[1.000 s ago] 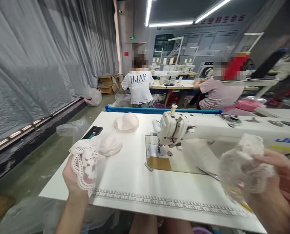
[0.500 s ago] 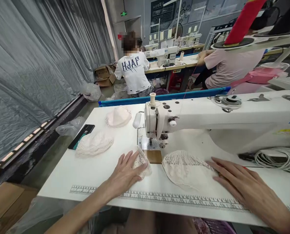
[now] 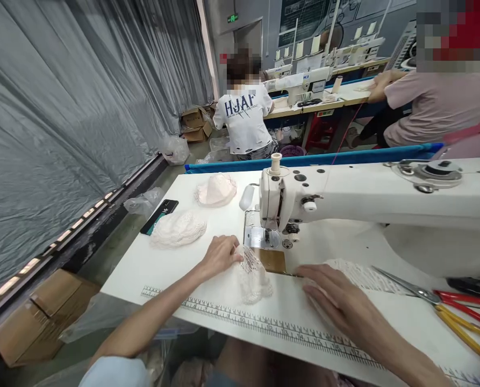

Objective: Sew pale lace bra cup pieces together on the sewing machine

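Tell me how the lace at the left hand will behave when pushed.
Probably floppy: the lace lies crumpled in folds at the left hand. Likely very light: it is thin openwork. Pushed across the table, it may bunch up rather than slide flat.

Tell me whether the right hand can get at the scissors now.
Probably yes. The right hand lies flat on the lace, and the scissors lie uncovered on the table just to its right, with only lace between them.

White openwork lace piece [image 3: 253,275], white sewing machine [image 3: 364,193], red-handled scissors [image 3: 435,296].
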The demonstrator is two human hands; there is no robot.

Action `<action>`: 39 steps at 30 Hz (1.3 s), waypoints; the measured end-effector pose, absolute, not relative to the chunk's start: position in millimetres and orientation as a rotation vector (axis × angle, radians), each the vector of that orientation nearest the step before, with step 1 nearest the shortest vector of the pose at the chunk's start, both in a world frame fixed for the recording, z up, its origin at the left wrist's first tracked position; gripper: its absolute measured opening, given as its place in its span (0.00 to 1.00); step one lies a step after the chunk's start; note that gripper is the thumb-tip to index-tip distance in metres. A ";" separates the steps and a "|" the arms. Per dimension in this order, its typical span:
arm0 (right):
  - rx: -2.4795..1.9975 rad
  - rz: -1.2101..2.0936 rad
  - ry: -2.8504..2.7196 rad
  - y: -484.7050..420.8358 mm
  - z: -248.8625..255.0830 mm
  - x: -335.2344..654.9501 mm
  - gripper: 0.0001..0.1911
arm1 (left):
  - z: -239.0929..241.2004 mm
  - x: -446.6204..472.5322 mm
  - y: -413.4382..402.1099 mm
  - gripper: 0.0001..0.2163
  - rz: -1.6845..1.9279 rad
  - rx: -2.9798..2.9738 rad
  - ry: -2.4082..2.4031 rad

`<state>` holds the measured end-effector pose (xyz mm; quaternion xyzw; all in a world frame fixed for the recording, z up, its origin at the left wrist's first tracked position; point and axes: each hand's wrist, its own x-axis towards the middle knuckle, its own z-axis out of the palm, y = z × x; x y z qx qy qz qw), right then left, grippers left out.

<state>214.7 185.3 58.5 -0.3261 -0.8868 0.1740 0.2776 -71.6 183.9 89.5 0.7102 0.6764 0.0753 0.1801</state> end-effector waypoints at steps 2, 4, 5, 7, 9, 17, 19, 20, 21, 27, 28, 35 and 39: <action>-0.874 0.756 -2.387 194.1 67.8 191.2 0.17 | 93.1 -69.5 179.5 0.09 0.240 2.019 1.841; -0.815 1.036 -2.376 206.7 74.7 171.5 0.22 | 100.3 -67.7 172.0 0.09 0.326 2.049 1.649; -0.736 1.184 -2.365 213.1 76.9 163.3 0.27 | 104.4 -67.1 168.2 0.08 0.375 2.040 1.507; -0.524 1.535 -2.297 223.0 79.4 150.8 0.35 | 112.4 -66.4 161.9 0.08 0.462 1.953 1.232; -0.400 1.838 -2.196 226.3 81.1 144.0 0.35 | 118.8 -67.0 158.7 0.10 0.517 1.841 1.103; -0.985 1.450 -2.265 210.4 90.3 163.8 0.15 | 105.7 -75.0 172.1 0.16 0.359 2.052 1.465; -1.180 0.965 -2.320 206.7 87.1 178.9 0.15 | 92.5 -71.2 172.4 0.17 0.345 2.284 1.698; -1.237 0.770 -2.315 203.7 84.2 188.2 0.15 | 86.4 -68.5 170.5 0.18 0.379 2.405 1.786; -1.272 0.621 -2.303 199.8 80.5 198.4 0.15 | 81.1 -65.6 167.3 0.19 0.435 2.522 1.829; -1.133 0.033 -2.506 180.9 44.5 248.4 0.20 | 67.0 -52.6 142.9 0.13 0.484 2.790 1.271; -1.099 0.001 -2.562 182.2 37.6 250.6 0.21 | 66.0 -51.3 141.6 0.16 0.401 2.766 1.222; -1.219 -0.066 -2.566 192.0 14.9 226.7 0.24 | 58.1 -42.1 141.2 0.25 0.155 2.835 1.331; -1.231 -0.124 -2.539 186.6 25.6 207.7 0.31 | 42.7 -40.7 147.6 0.25 0.276 3.067 1.311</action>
